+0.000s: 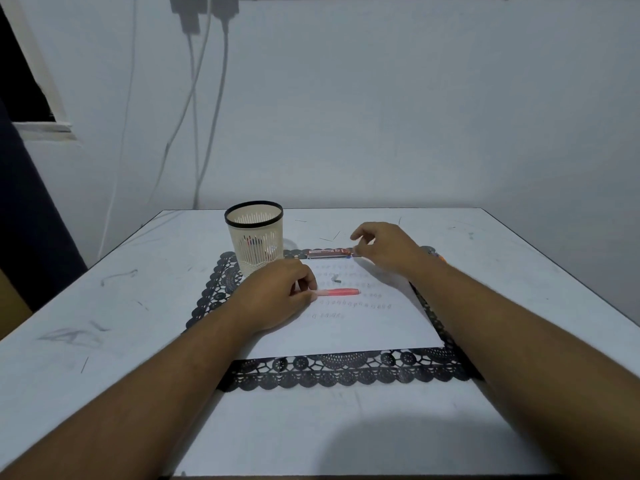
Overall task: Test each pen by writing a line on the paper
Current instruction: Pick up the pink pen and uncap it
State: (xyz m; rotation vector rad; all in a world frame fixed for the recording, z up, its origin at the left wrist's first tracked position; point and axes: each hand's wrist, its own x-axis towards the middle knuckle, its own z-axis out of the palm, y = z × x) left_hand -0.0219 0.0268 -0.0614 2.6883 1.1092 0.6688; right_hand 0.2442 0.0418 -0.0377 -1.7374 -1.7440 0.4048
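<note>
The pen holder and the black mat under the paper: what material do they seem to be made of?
The pen holder looks like cream moulded plastic with a matte finish: thin, even vertical slots and a black rim. The black mat looks like lace or a vinyl imitation: openwork circles and a scalloped edge. Which one cannot be told.

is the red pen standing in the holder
No, the red pen lies flat on the paper, its end at the left hand, outside the holder.

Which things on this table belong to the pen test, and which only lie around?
For the job:
- pink pen, held by left hand
- paper
- pen holder
- dark red pen, near right hand

Lying about:
- lace mat
- wall cables
- small grey piece
</note>
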